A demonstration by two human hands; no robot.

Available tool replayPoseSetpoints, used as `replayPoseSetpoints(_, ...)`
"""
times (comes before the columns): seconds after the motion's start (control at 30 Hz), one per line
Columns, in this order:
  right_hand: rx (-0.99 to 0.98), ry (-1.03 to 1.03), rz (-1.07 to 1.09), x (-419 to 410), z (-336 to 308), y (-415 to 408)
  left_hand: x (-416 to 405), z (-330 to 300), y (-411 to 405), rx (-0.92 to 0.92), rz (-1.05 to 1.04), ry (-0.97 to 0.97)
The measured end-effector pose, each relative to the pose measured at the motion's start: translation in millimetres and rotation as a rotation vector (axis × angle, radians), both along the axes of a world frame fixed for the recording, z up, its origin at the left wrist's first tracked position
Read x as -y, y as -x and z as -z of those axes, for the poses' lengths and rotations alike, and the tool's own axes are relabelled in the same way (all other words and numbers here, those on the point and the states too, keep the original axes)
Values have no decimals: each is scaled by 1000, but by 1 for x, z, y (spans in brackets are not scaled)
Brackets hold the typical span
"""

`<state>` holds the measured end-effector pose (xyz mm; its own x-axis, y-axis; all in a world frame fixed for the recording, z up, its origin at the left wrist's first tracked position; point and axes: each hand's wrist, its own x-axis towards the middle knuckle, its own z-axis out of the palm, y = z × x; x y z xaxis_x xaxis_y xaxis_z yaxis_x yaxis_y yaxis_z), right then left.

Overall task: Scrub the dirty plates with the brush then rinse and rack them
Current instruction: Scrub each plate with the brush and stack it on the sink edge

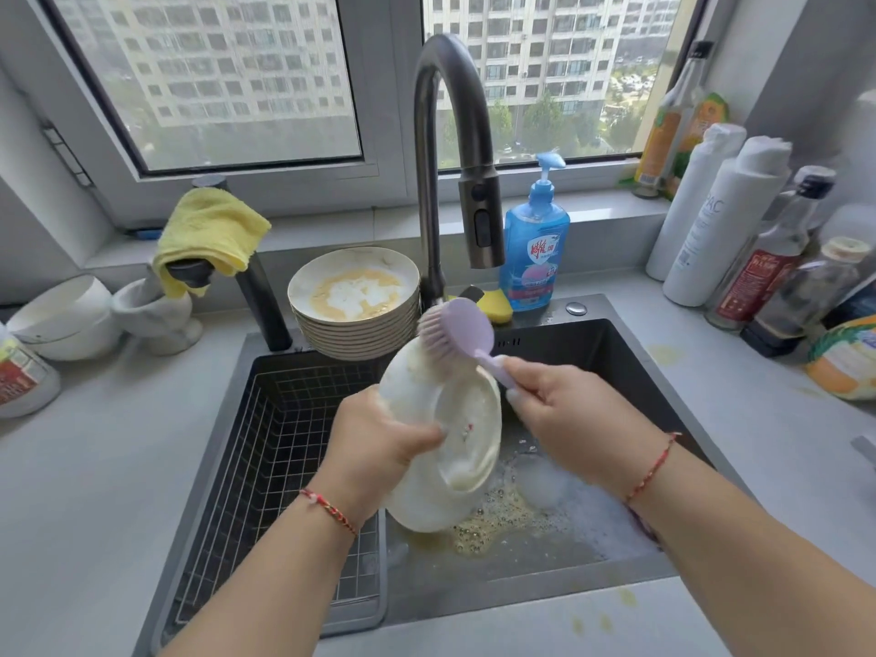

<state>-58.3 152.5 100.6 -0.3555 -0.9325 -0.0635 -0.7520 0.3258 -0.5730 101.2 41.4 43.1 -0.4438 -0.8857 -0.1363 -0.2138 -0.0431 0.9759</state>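
Note:
My left hand [379,433] grips a white plate [469,419] by its rim, tilted on edge over the sink, underside toward me. My right hand [564,414] holds the handle of a lilac dish brush [457,331], whose bristles touch the plate's upper edge. A stack of several dirty plates [355,296] with yellow residue stands behind the sink, left of the tap. A dark wire rack [284,443] fills the sink's left half and holds no plates.
The grey tap [450,149] arches over the sink [616,353], whose floor has foam and yellow suds. Blue soap bottle [535,248] and yellow sponge [495,308] stand behind it. Bottles [725,220] crowd the right counter; white bowls [66,315] and a yellow cloth [208,234] sit left.

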Motion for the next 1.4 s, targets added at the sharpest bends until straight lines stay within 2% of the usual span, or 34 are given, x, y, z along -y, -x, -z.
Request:
replayPoseSetpoints(0.07, -45, -26, -88, -5, -2, -17, 2, 3, 0, 49, -3, 32)
replayPoseSetpoints(0.17, -55, -41, -104, -8, -1, -23, 7, 5, -4, 112, 6, 73)
replayPoseSetpoints(0.27, 8, -32, -14, -5, 4, -6, 5, 1, -10, 187, 41, 149)
replayPoseSetpoints(0.37, 125, -53, 122, -1, 12, 13, 6, -2, -14, 175, 73, 190)
replayPoseSetpoints(0.57, 153, -5, 1, -15, 13, -11, 13, -4, -14, 201, 92, 196)
replayPoseSetpoints(0.67, 158, -40, 112, -13, 29, 8, 17, -7, -18, 235, 138, 271)
replayPoseSetpoints(0.77, 252, -121, 234, -19, 45, 26, 18, -12, -24, 287, 171, 417)
replayPoseSetpoints(0.83, 331, -151, 242, -26, 51, 28, 21, -17, -29, 291, 207, 559)
replayPoseSetpoints(0.97, 385, -144, 256, -35, 59, 26, 37, -29, -37, 402, 294, 1094)
replayPoseSetpoints(1.07, 409, -128, 315, -38, 63, 28, 49, -41, -39, 479, 305, 1361)
replayPoseSetpoints(1.23, 426, -147, 354, -40, 71, 28, 84, -48, -34, 578, 217, 1533)
replayPoseSetpoints(1.4, 421, -162, 358, -37, 74, 28, 123, -41, -14, 711, 231, 1586)
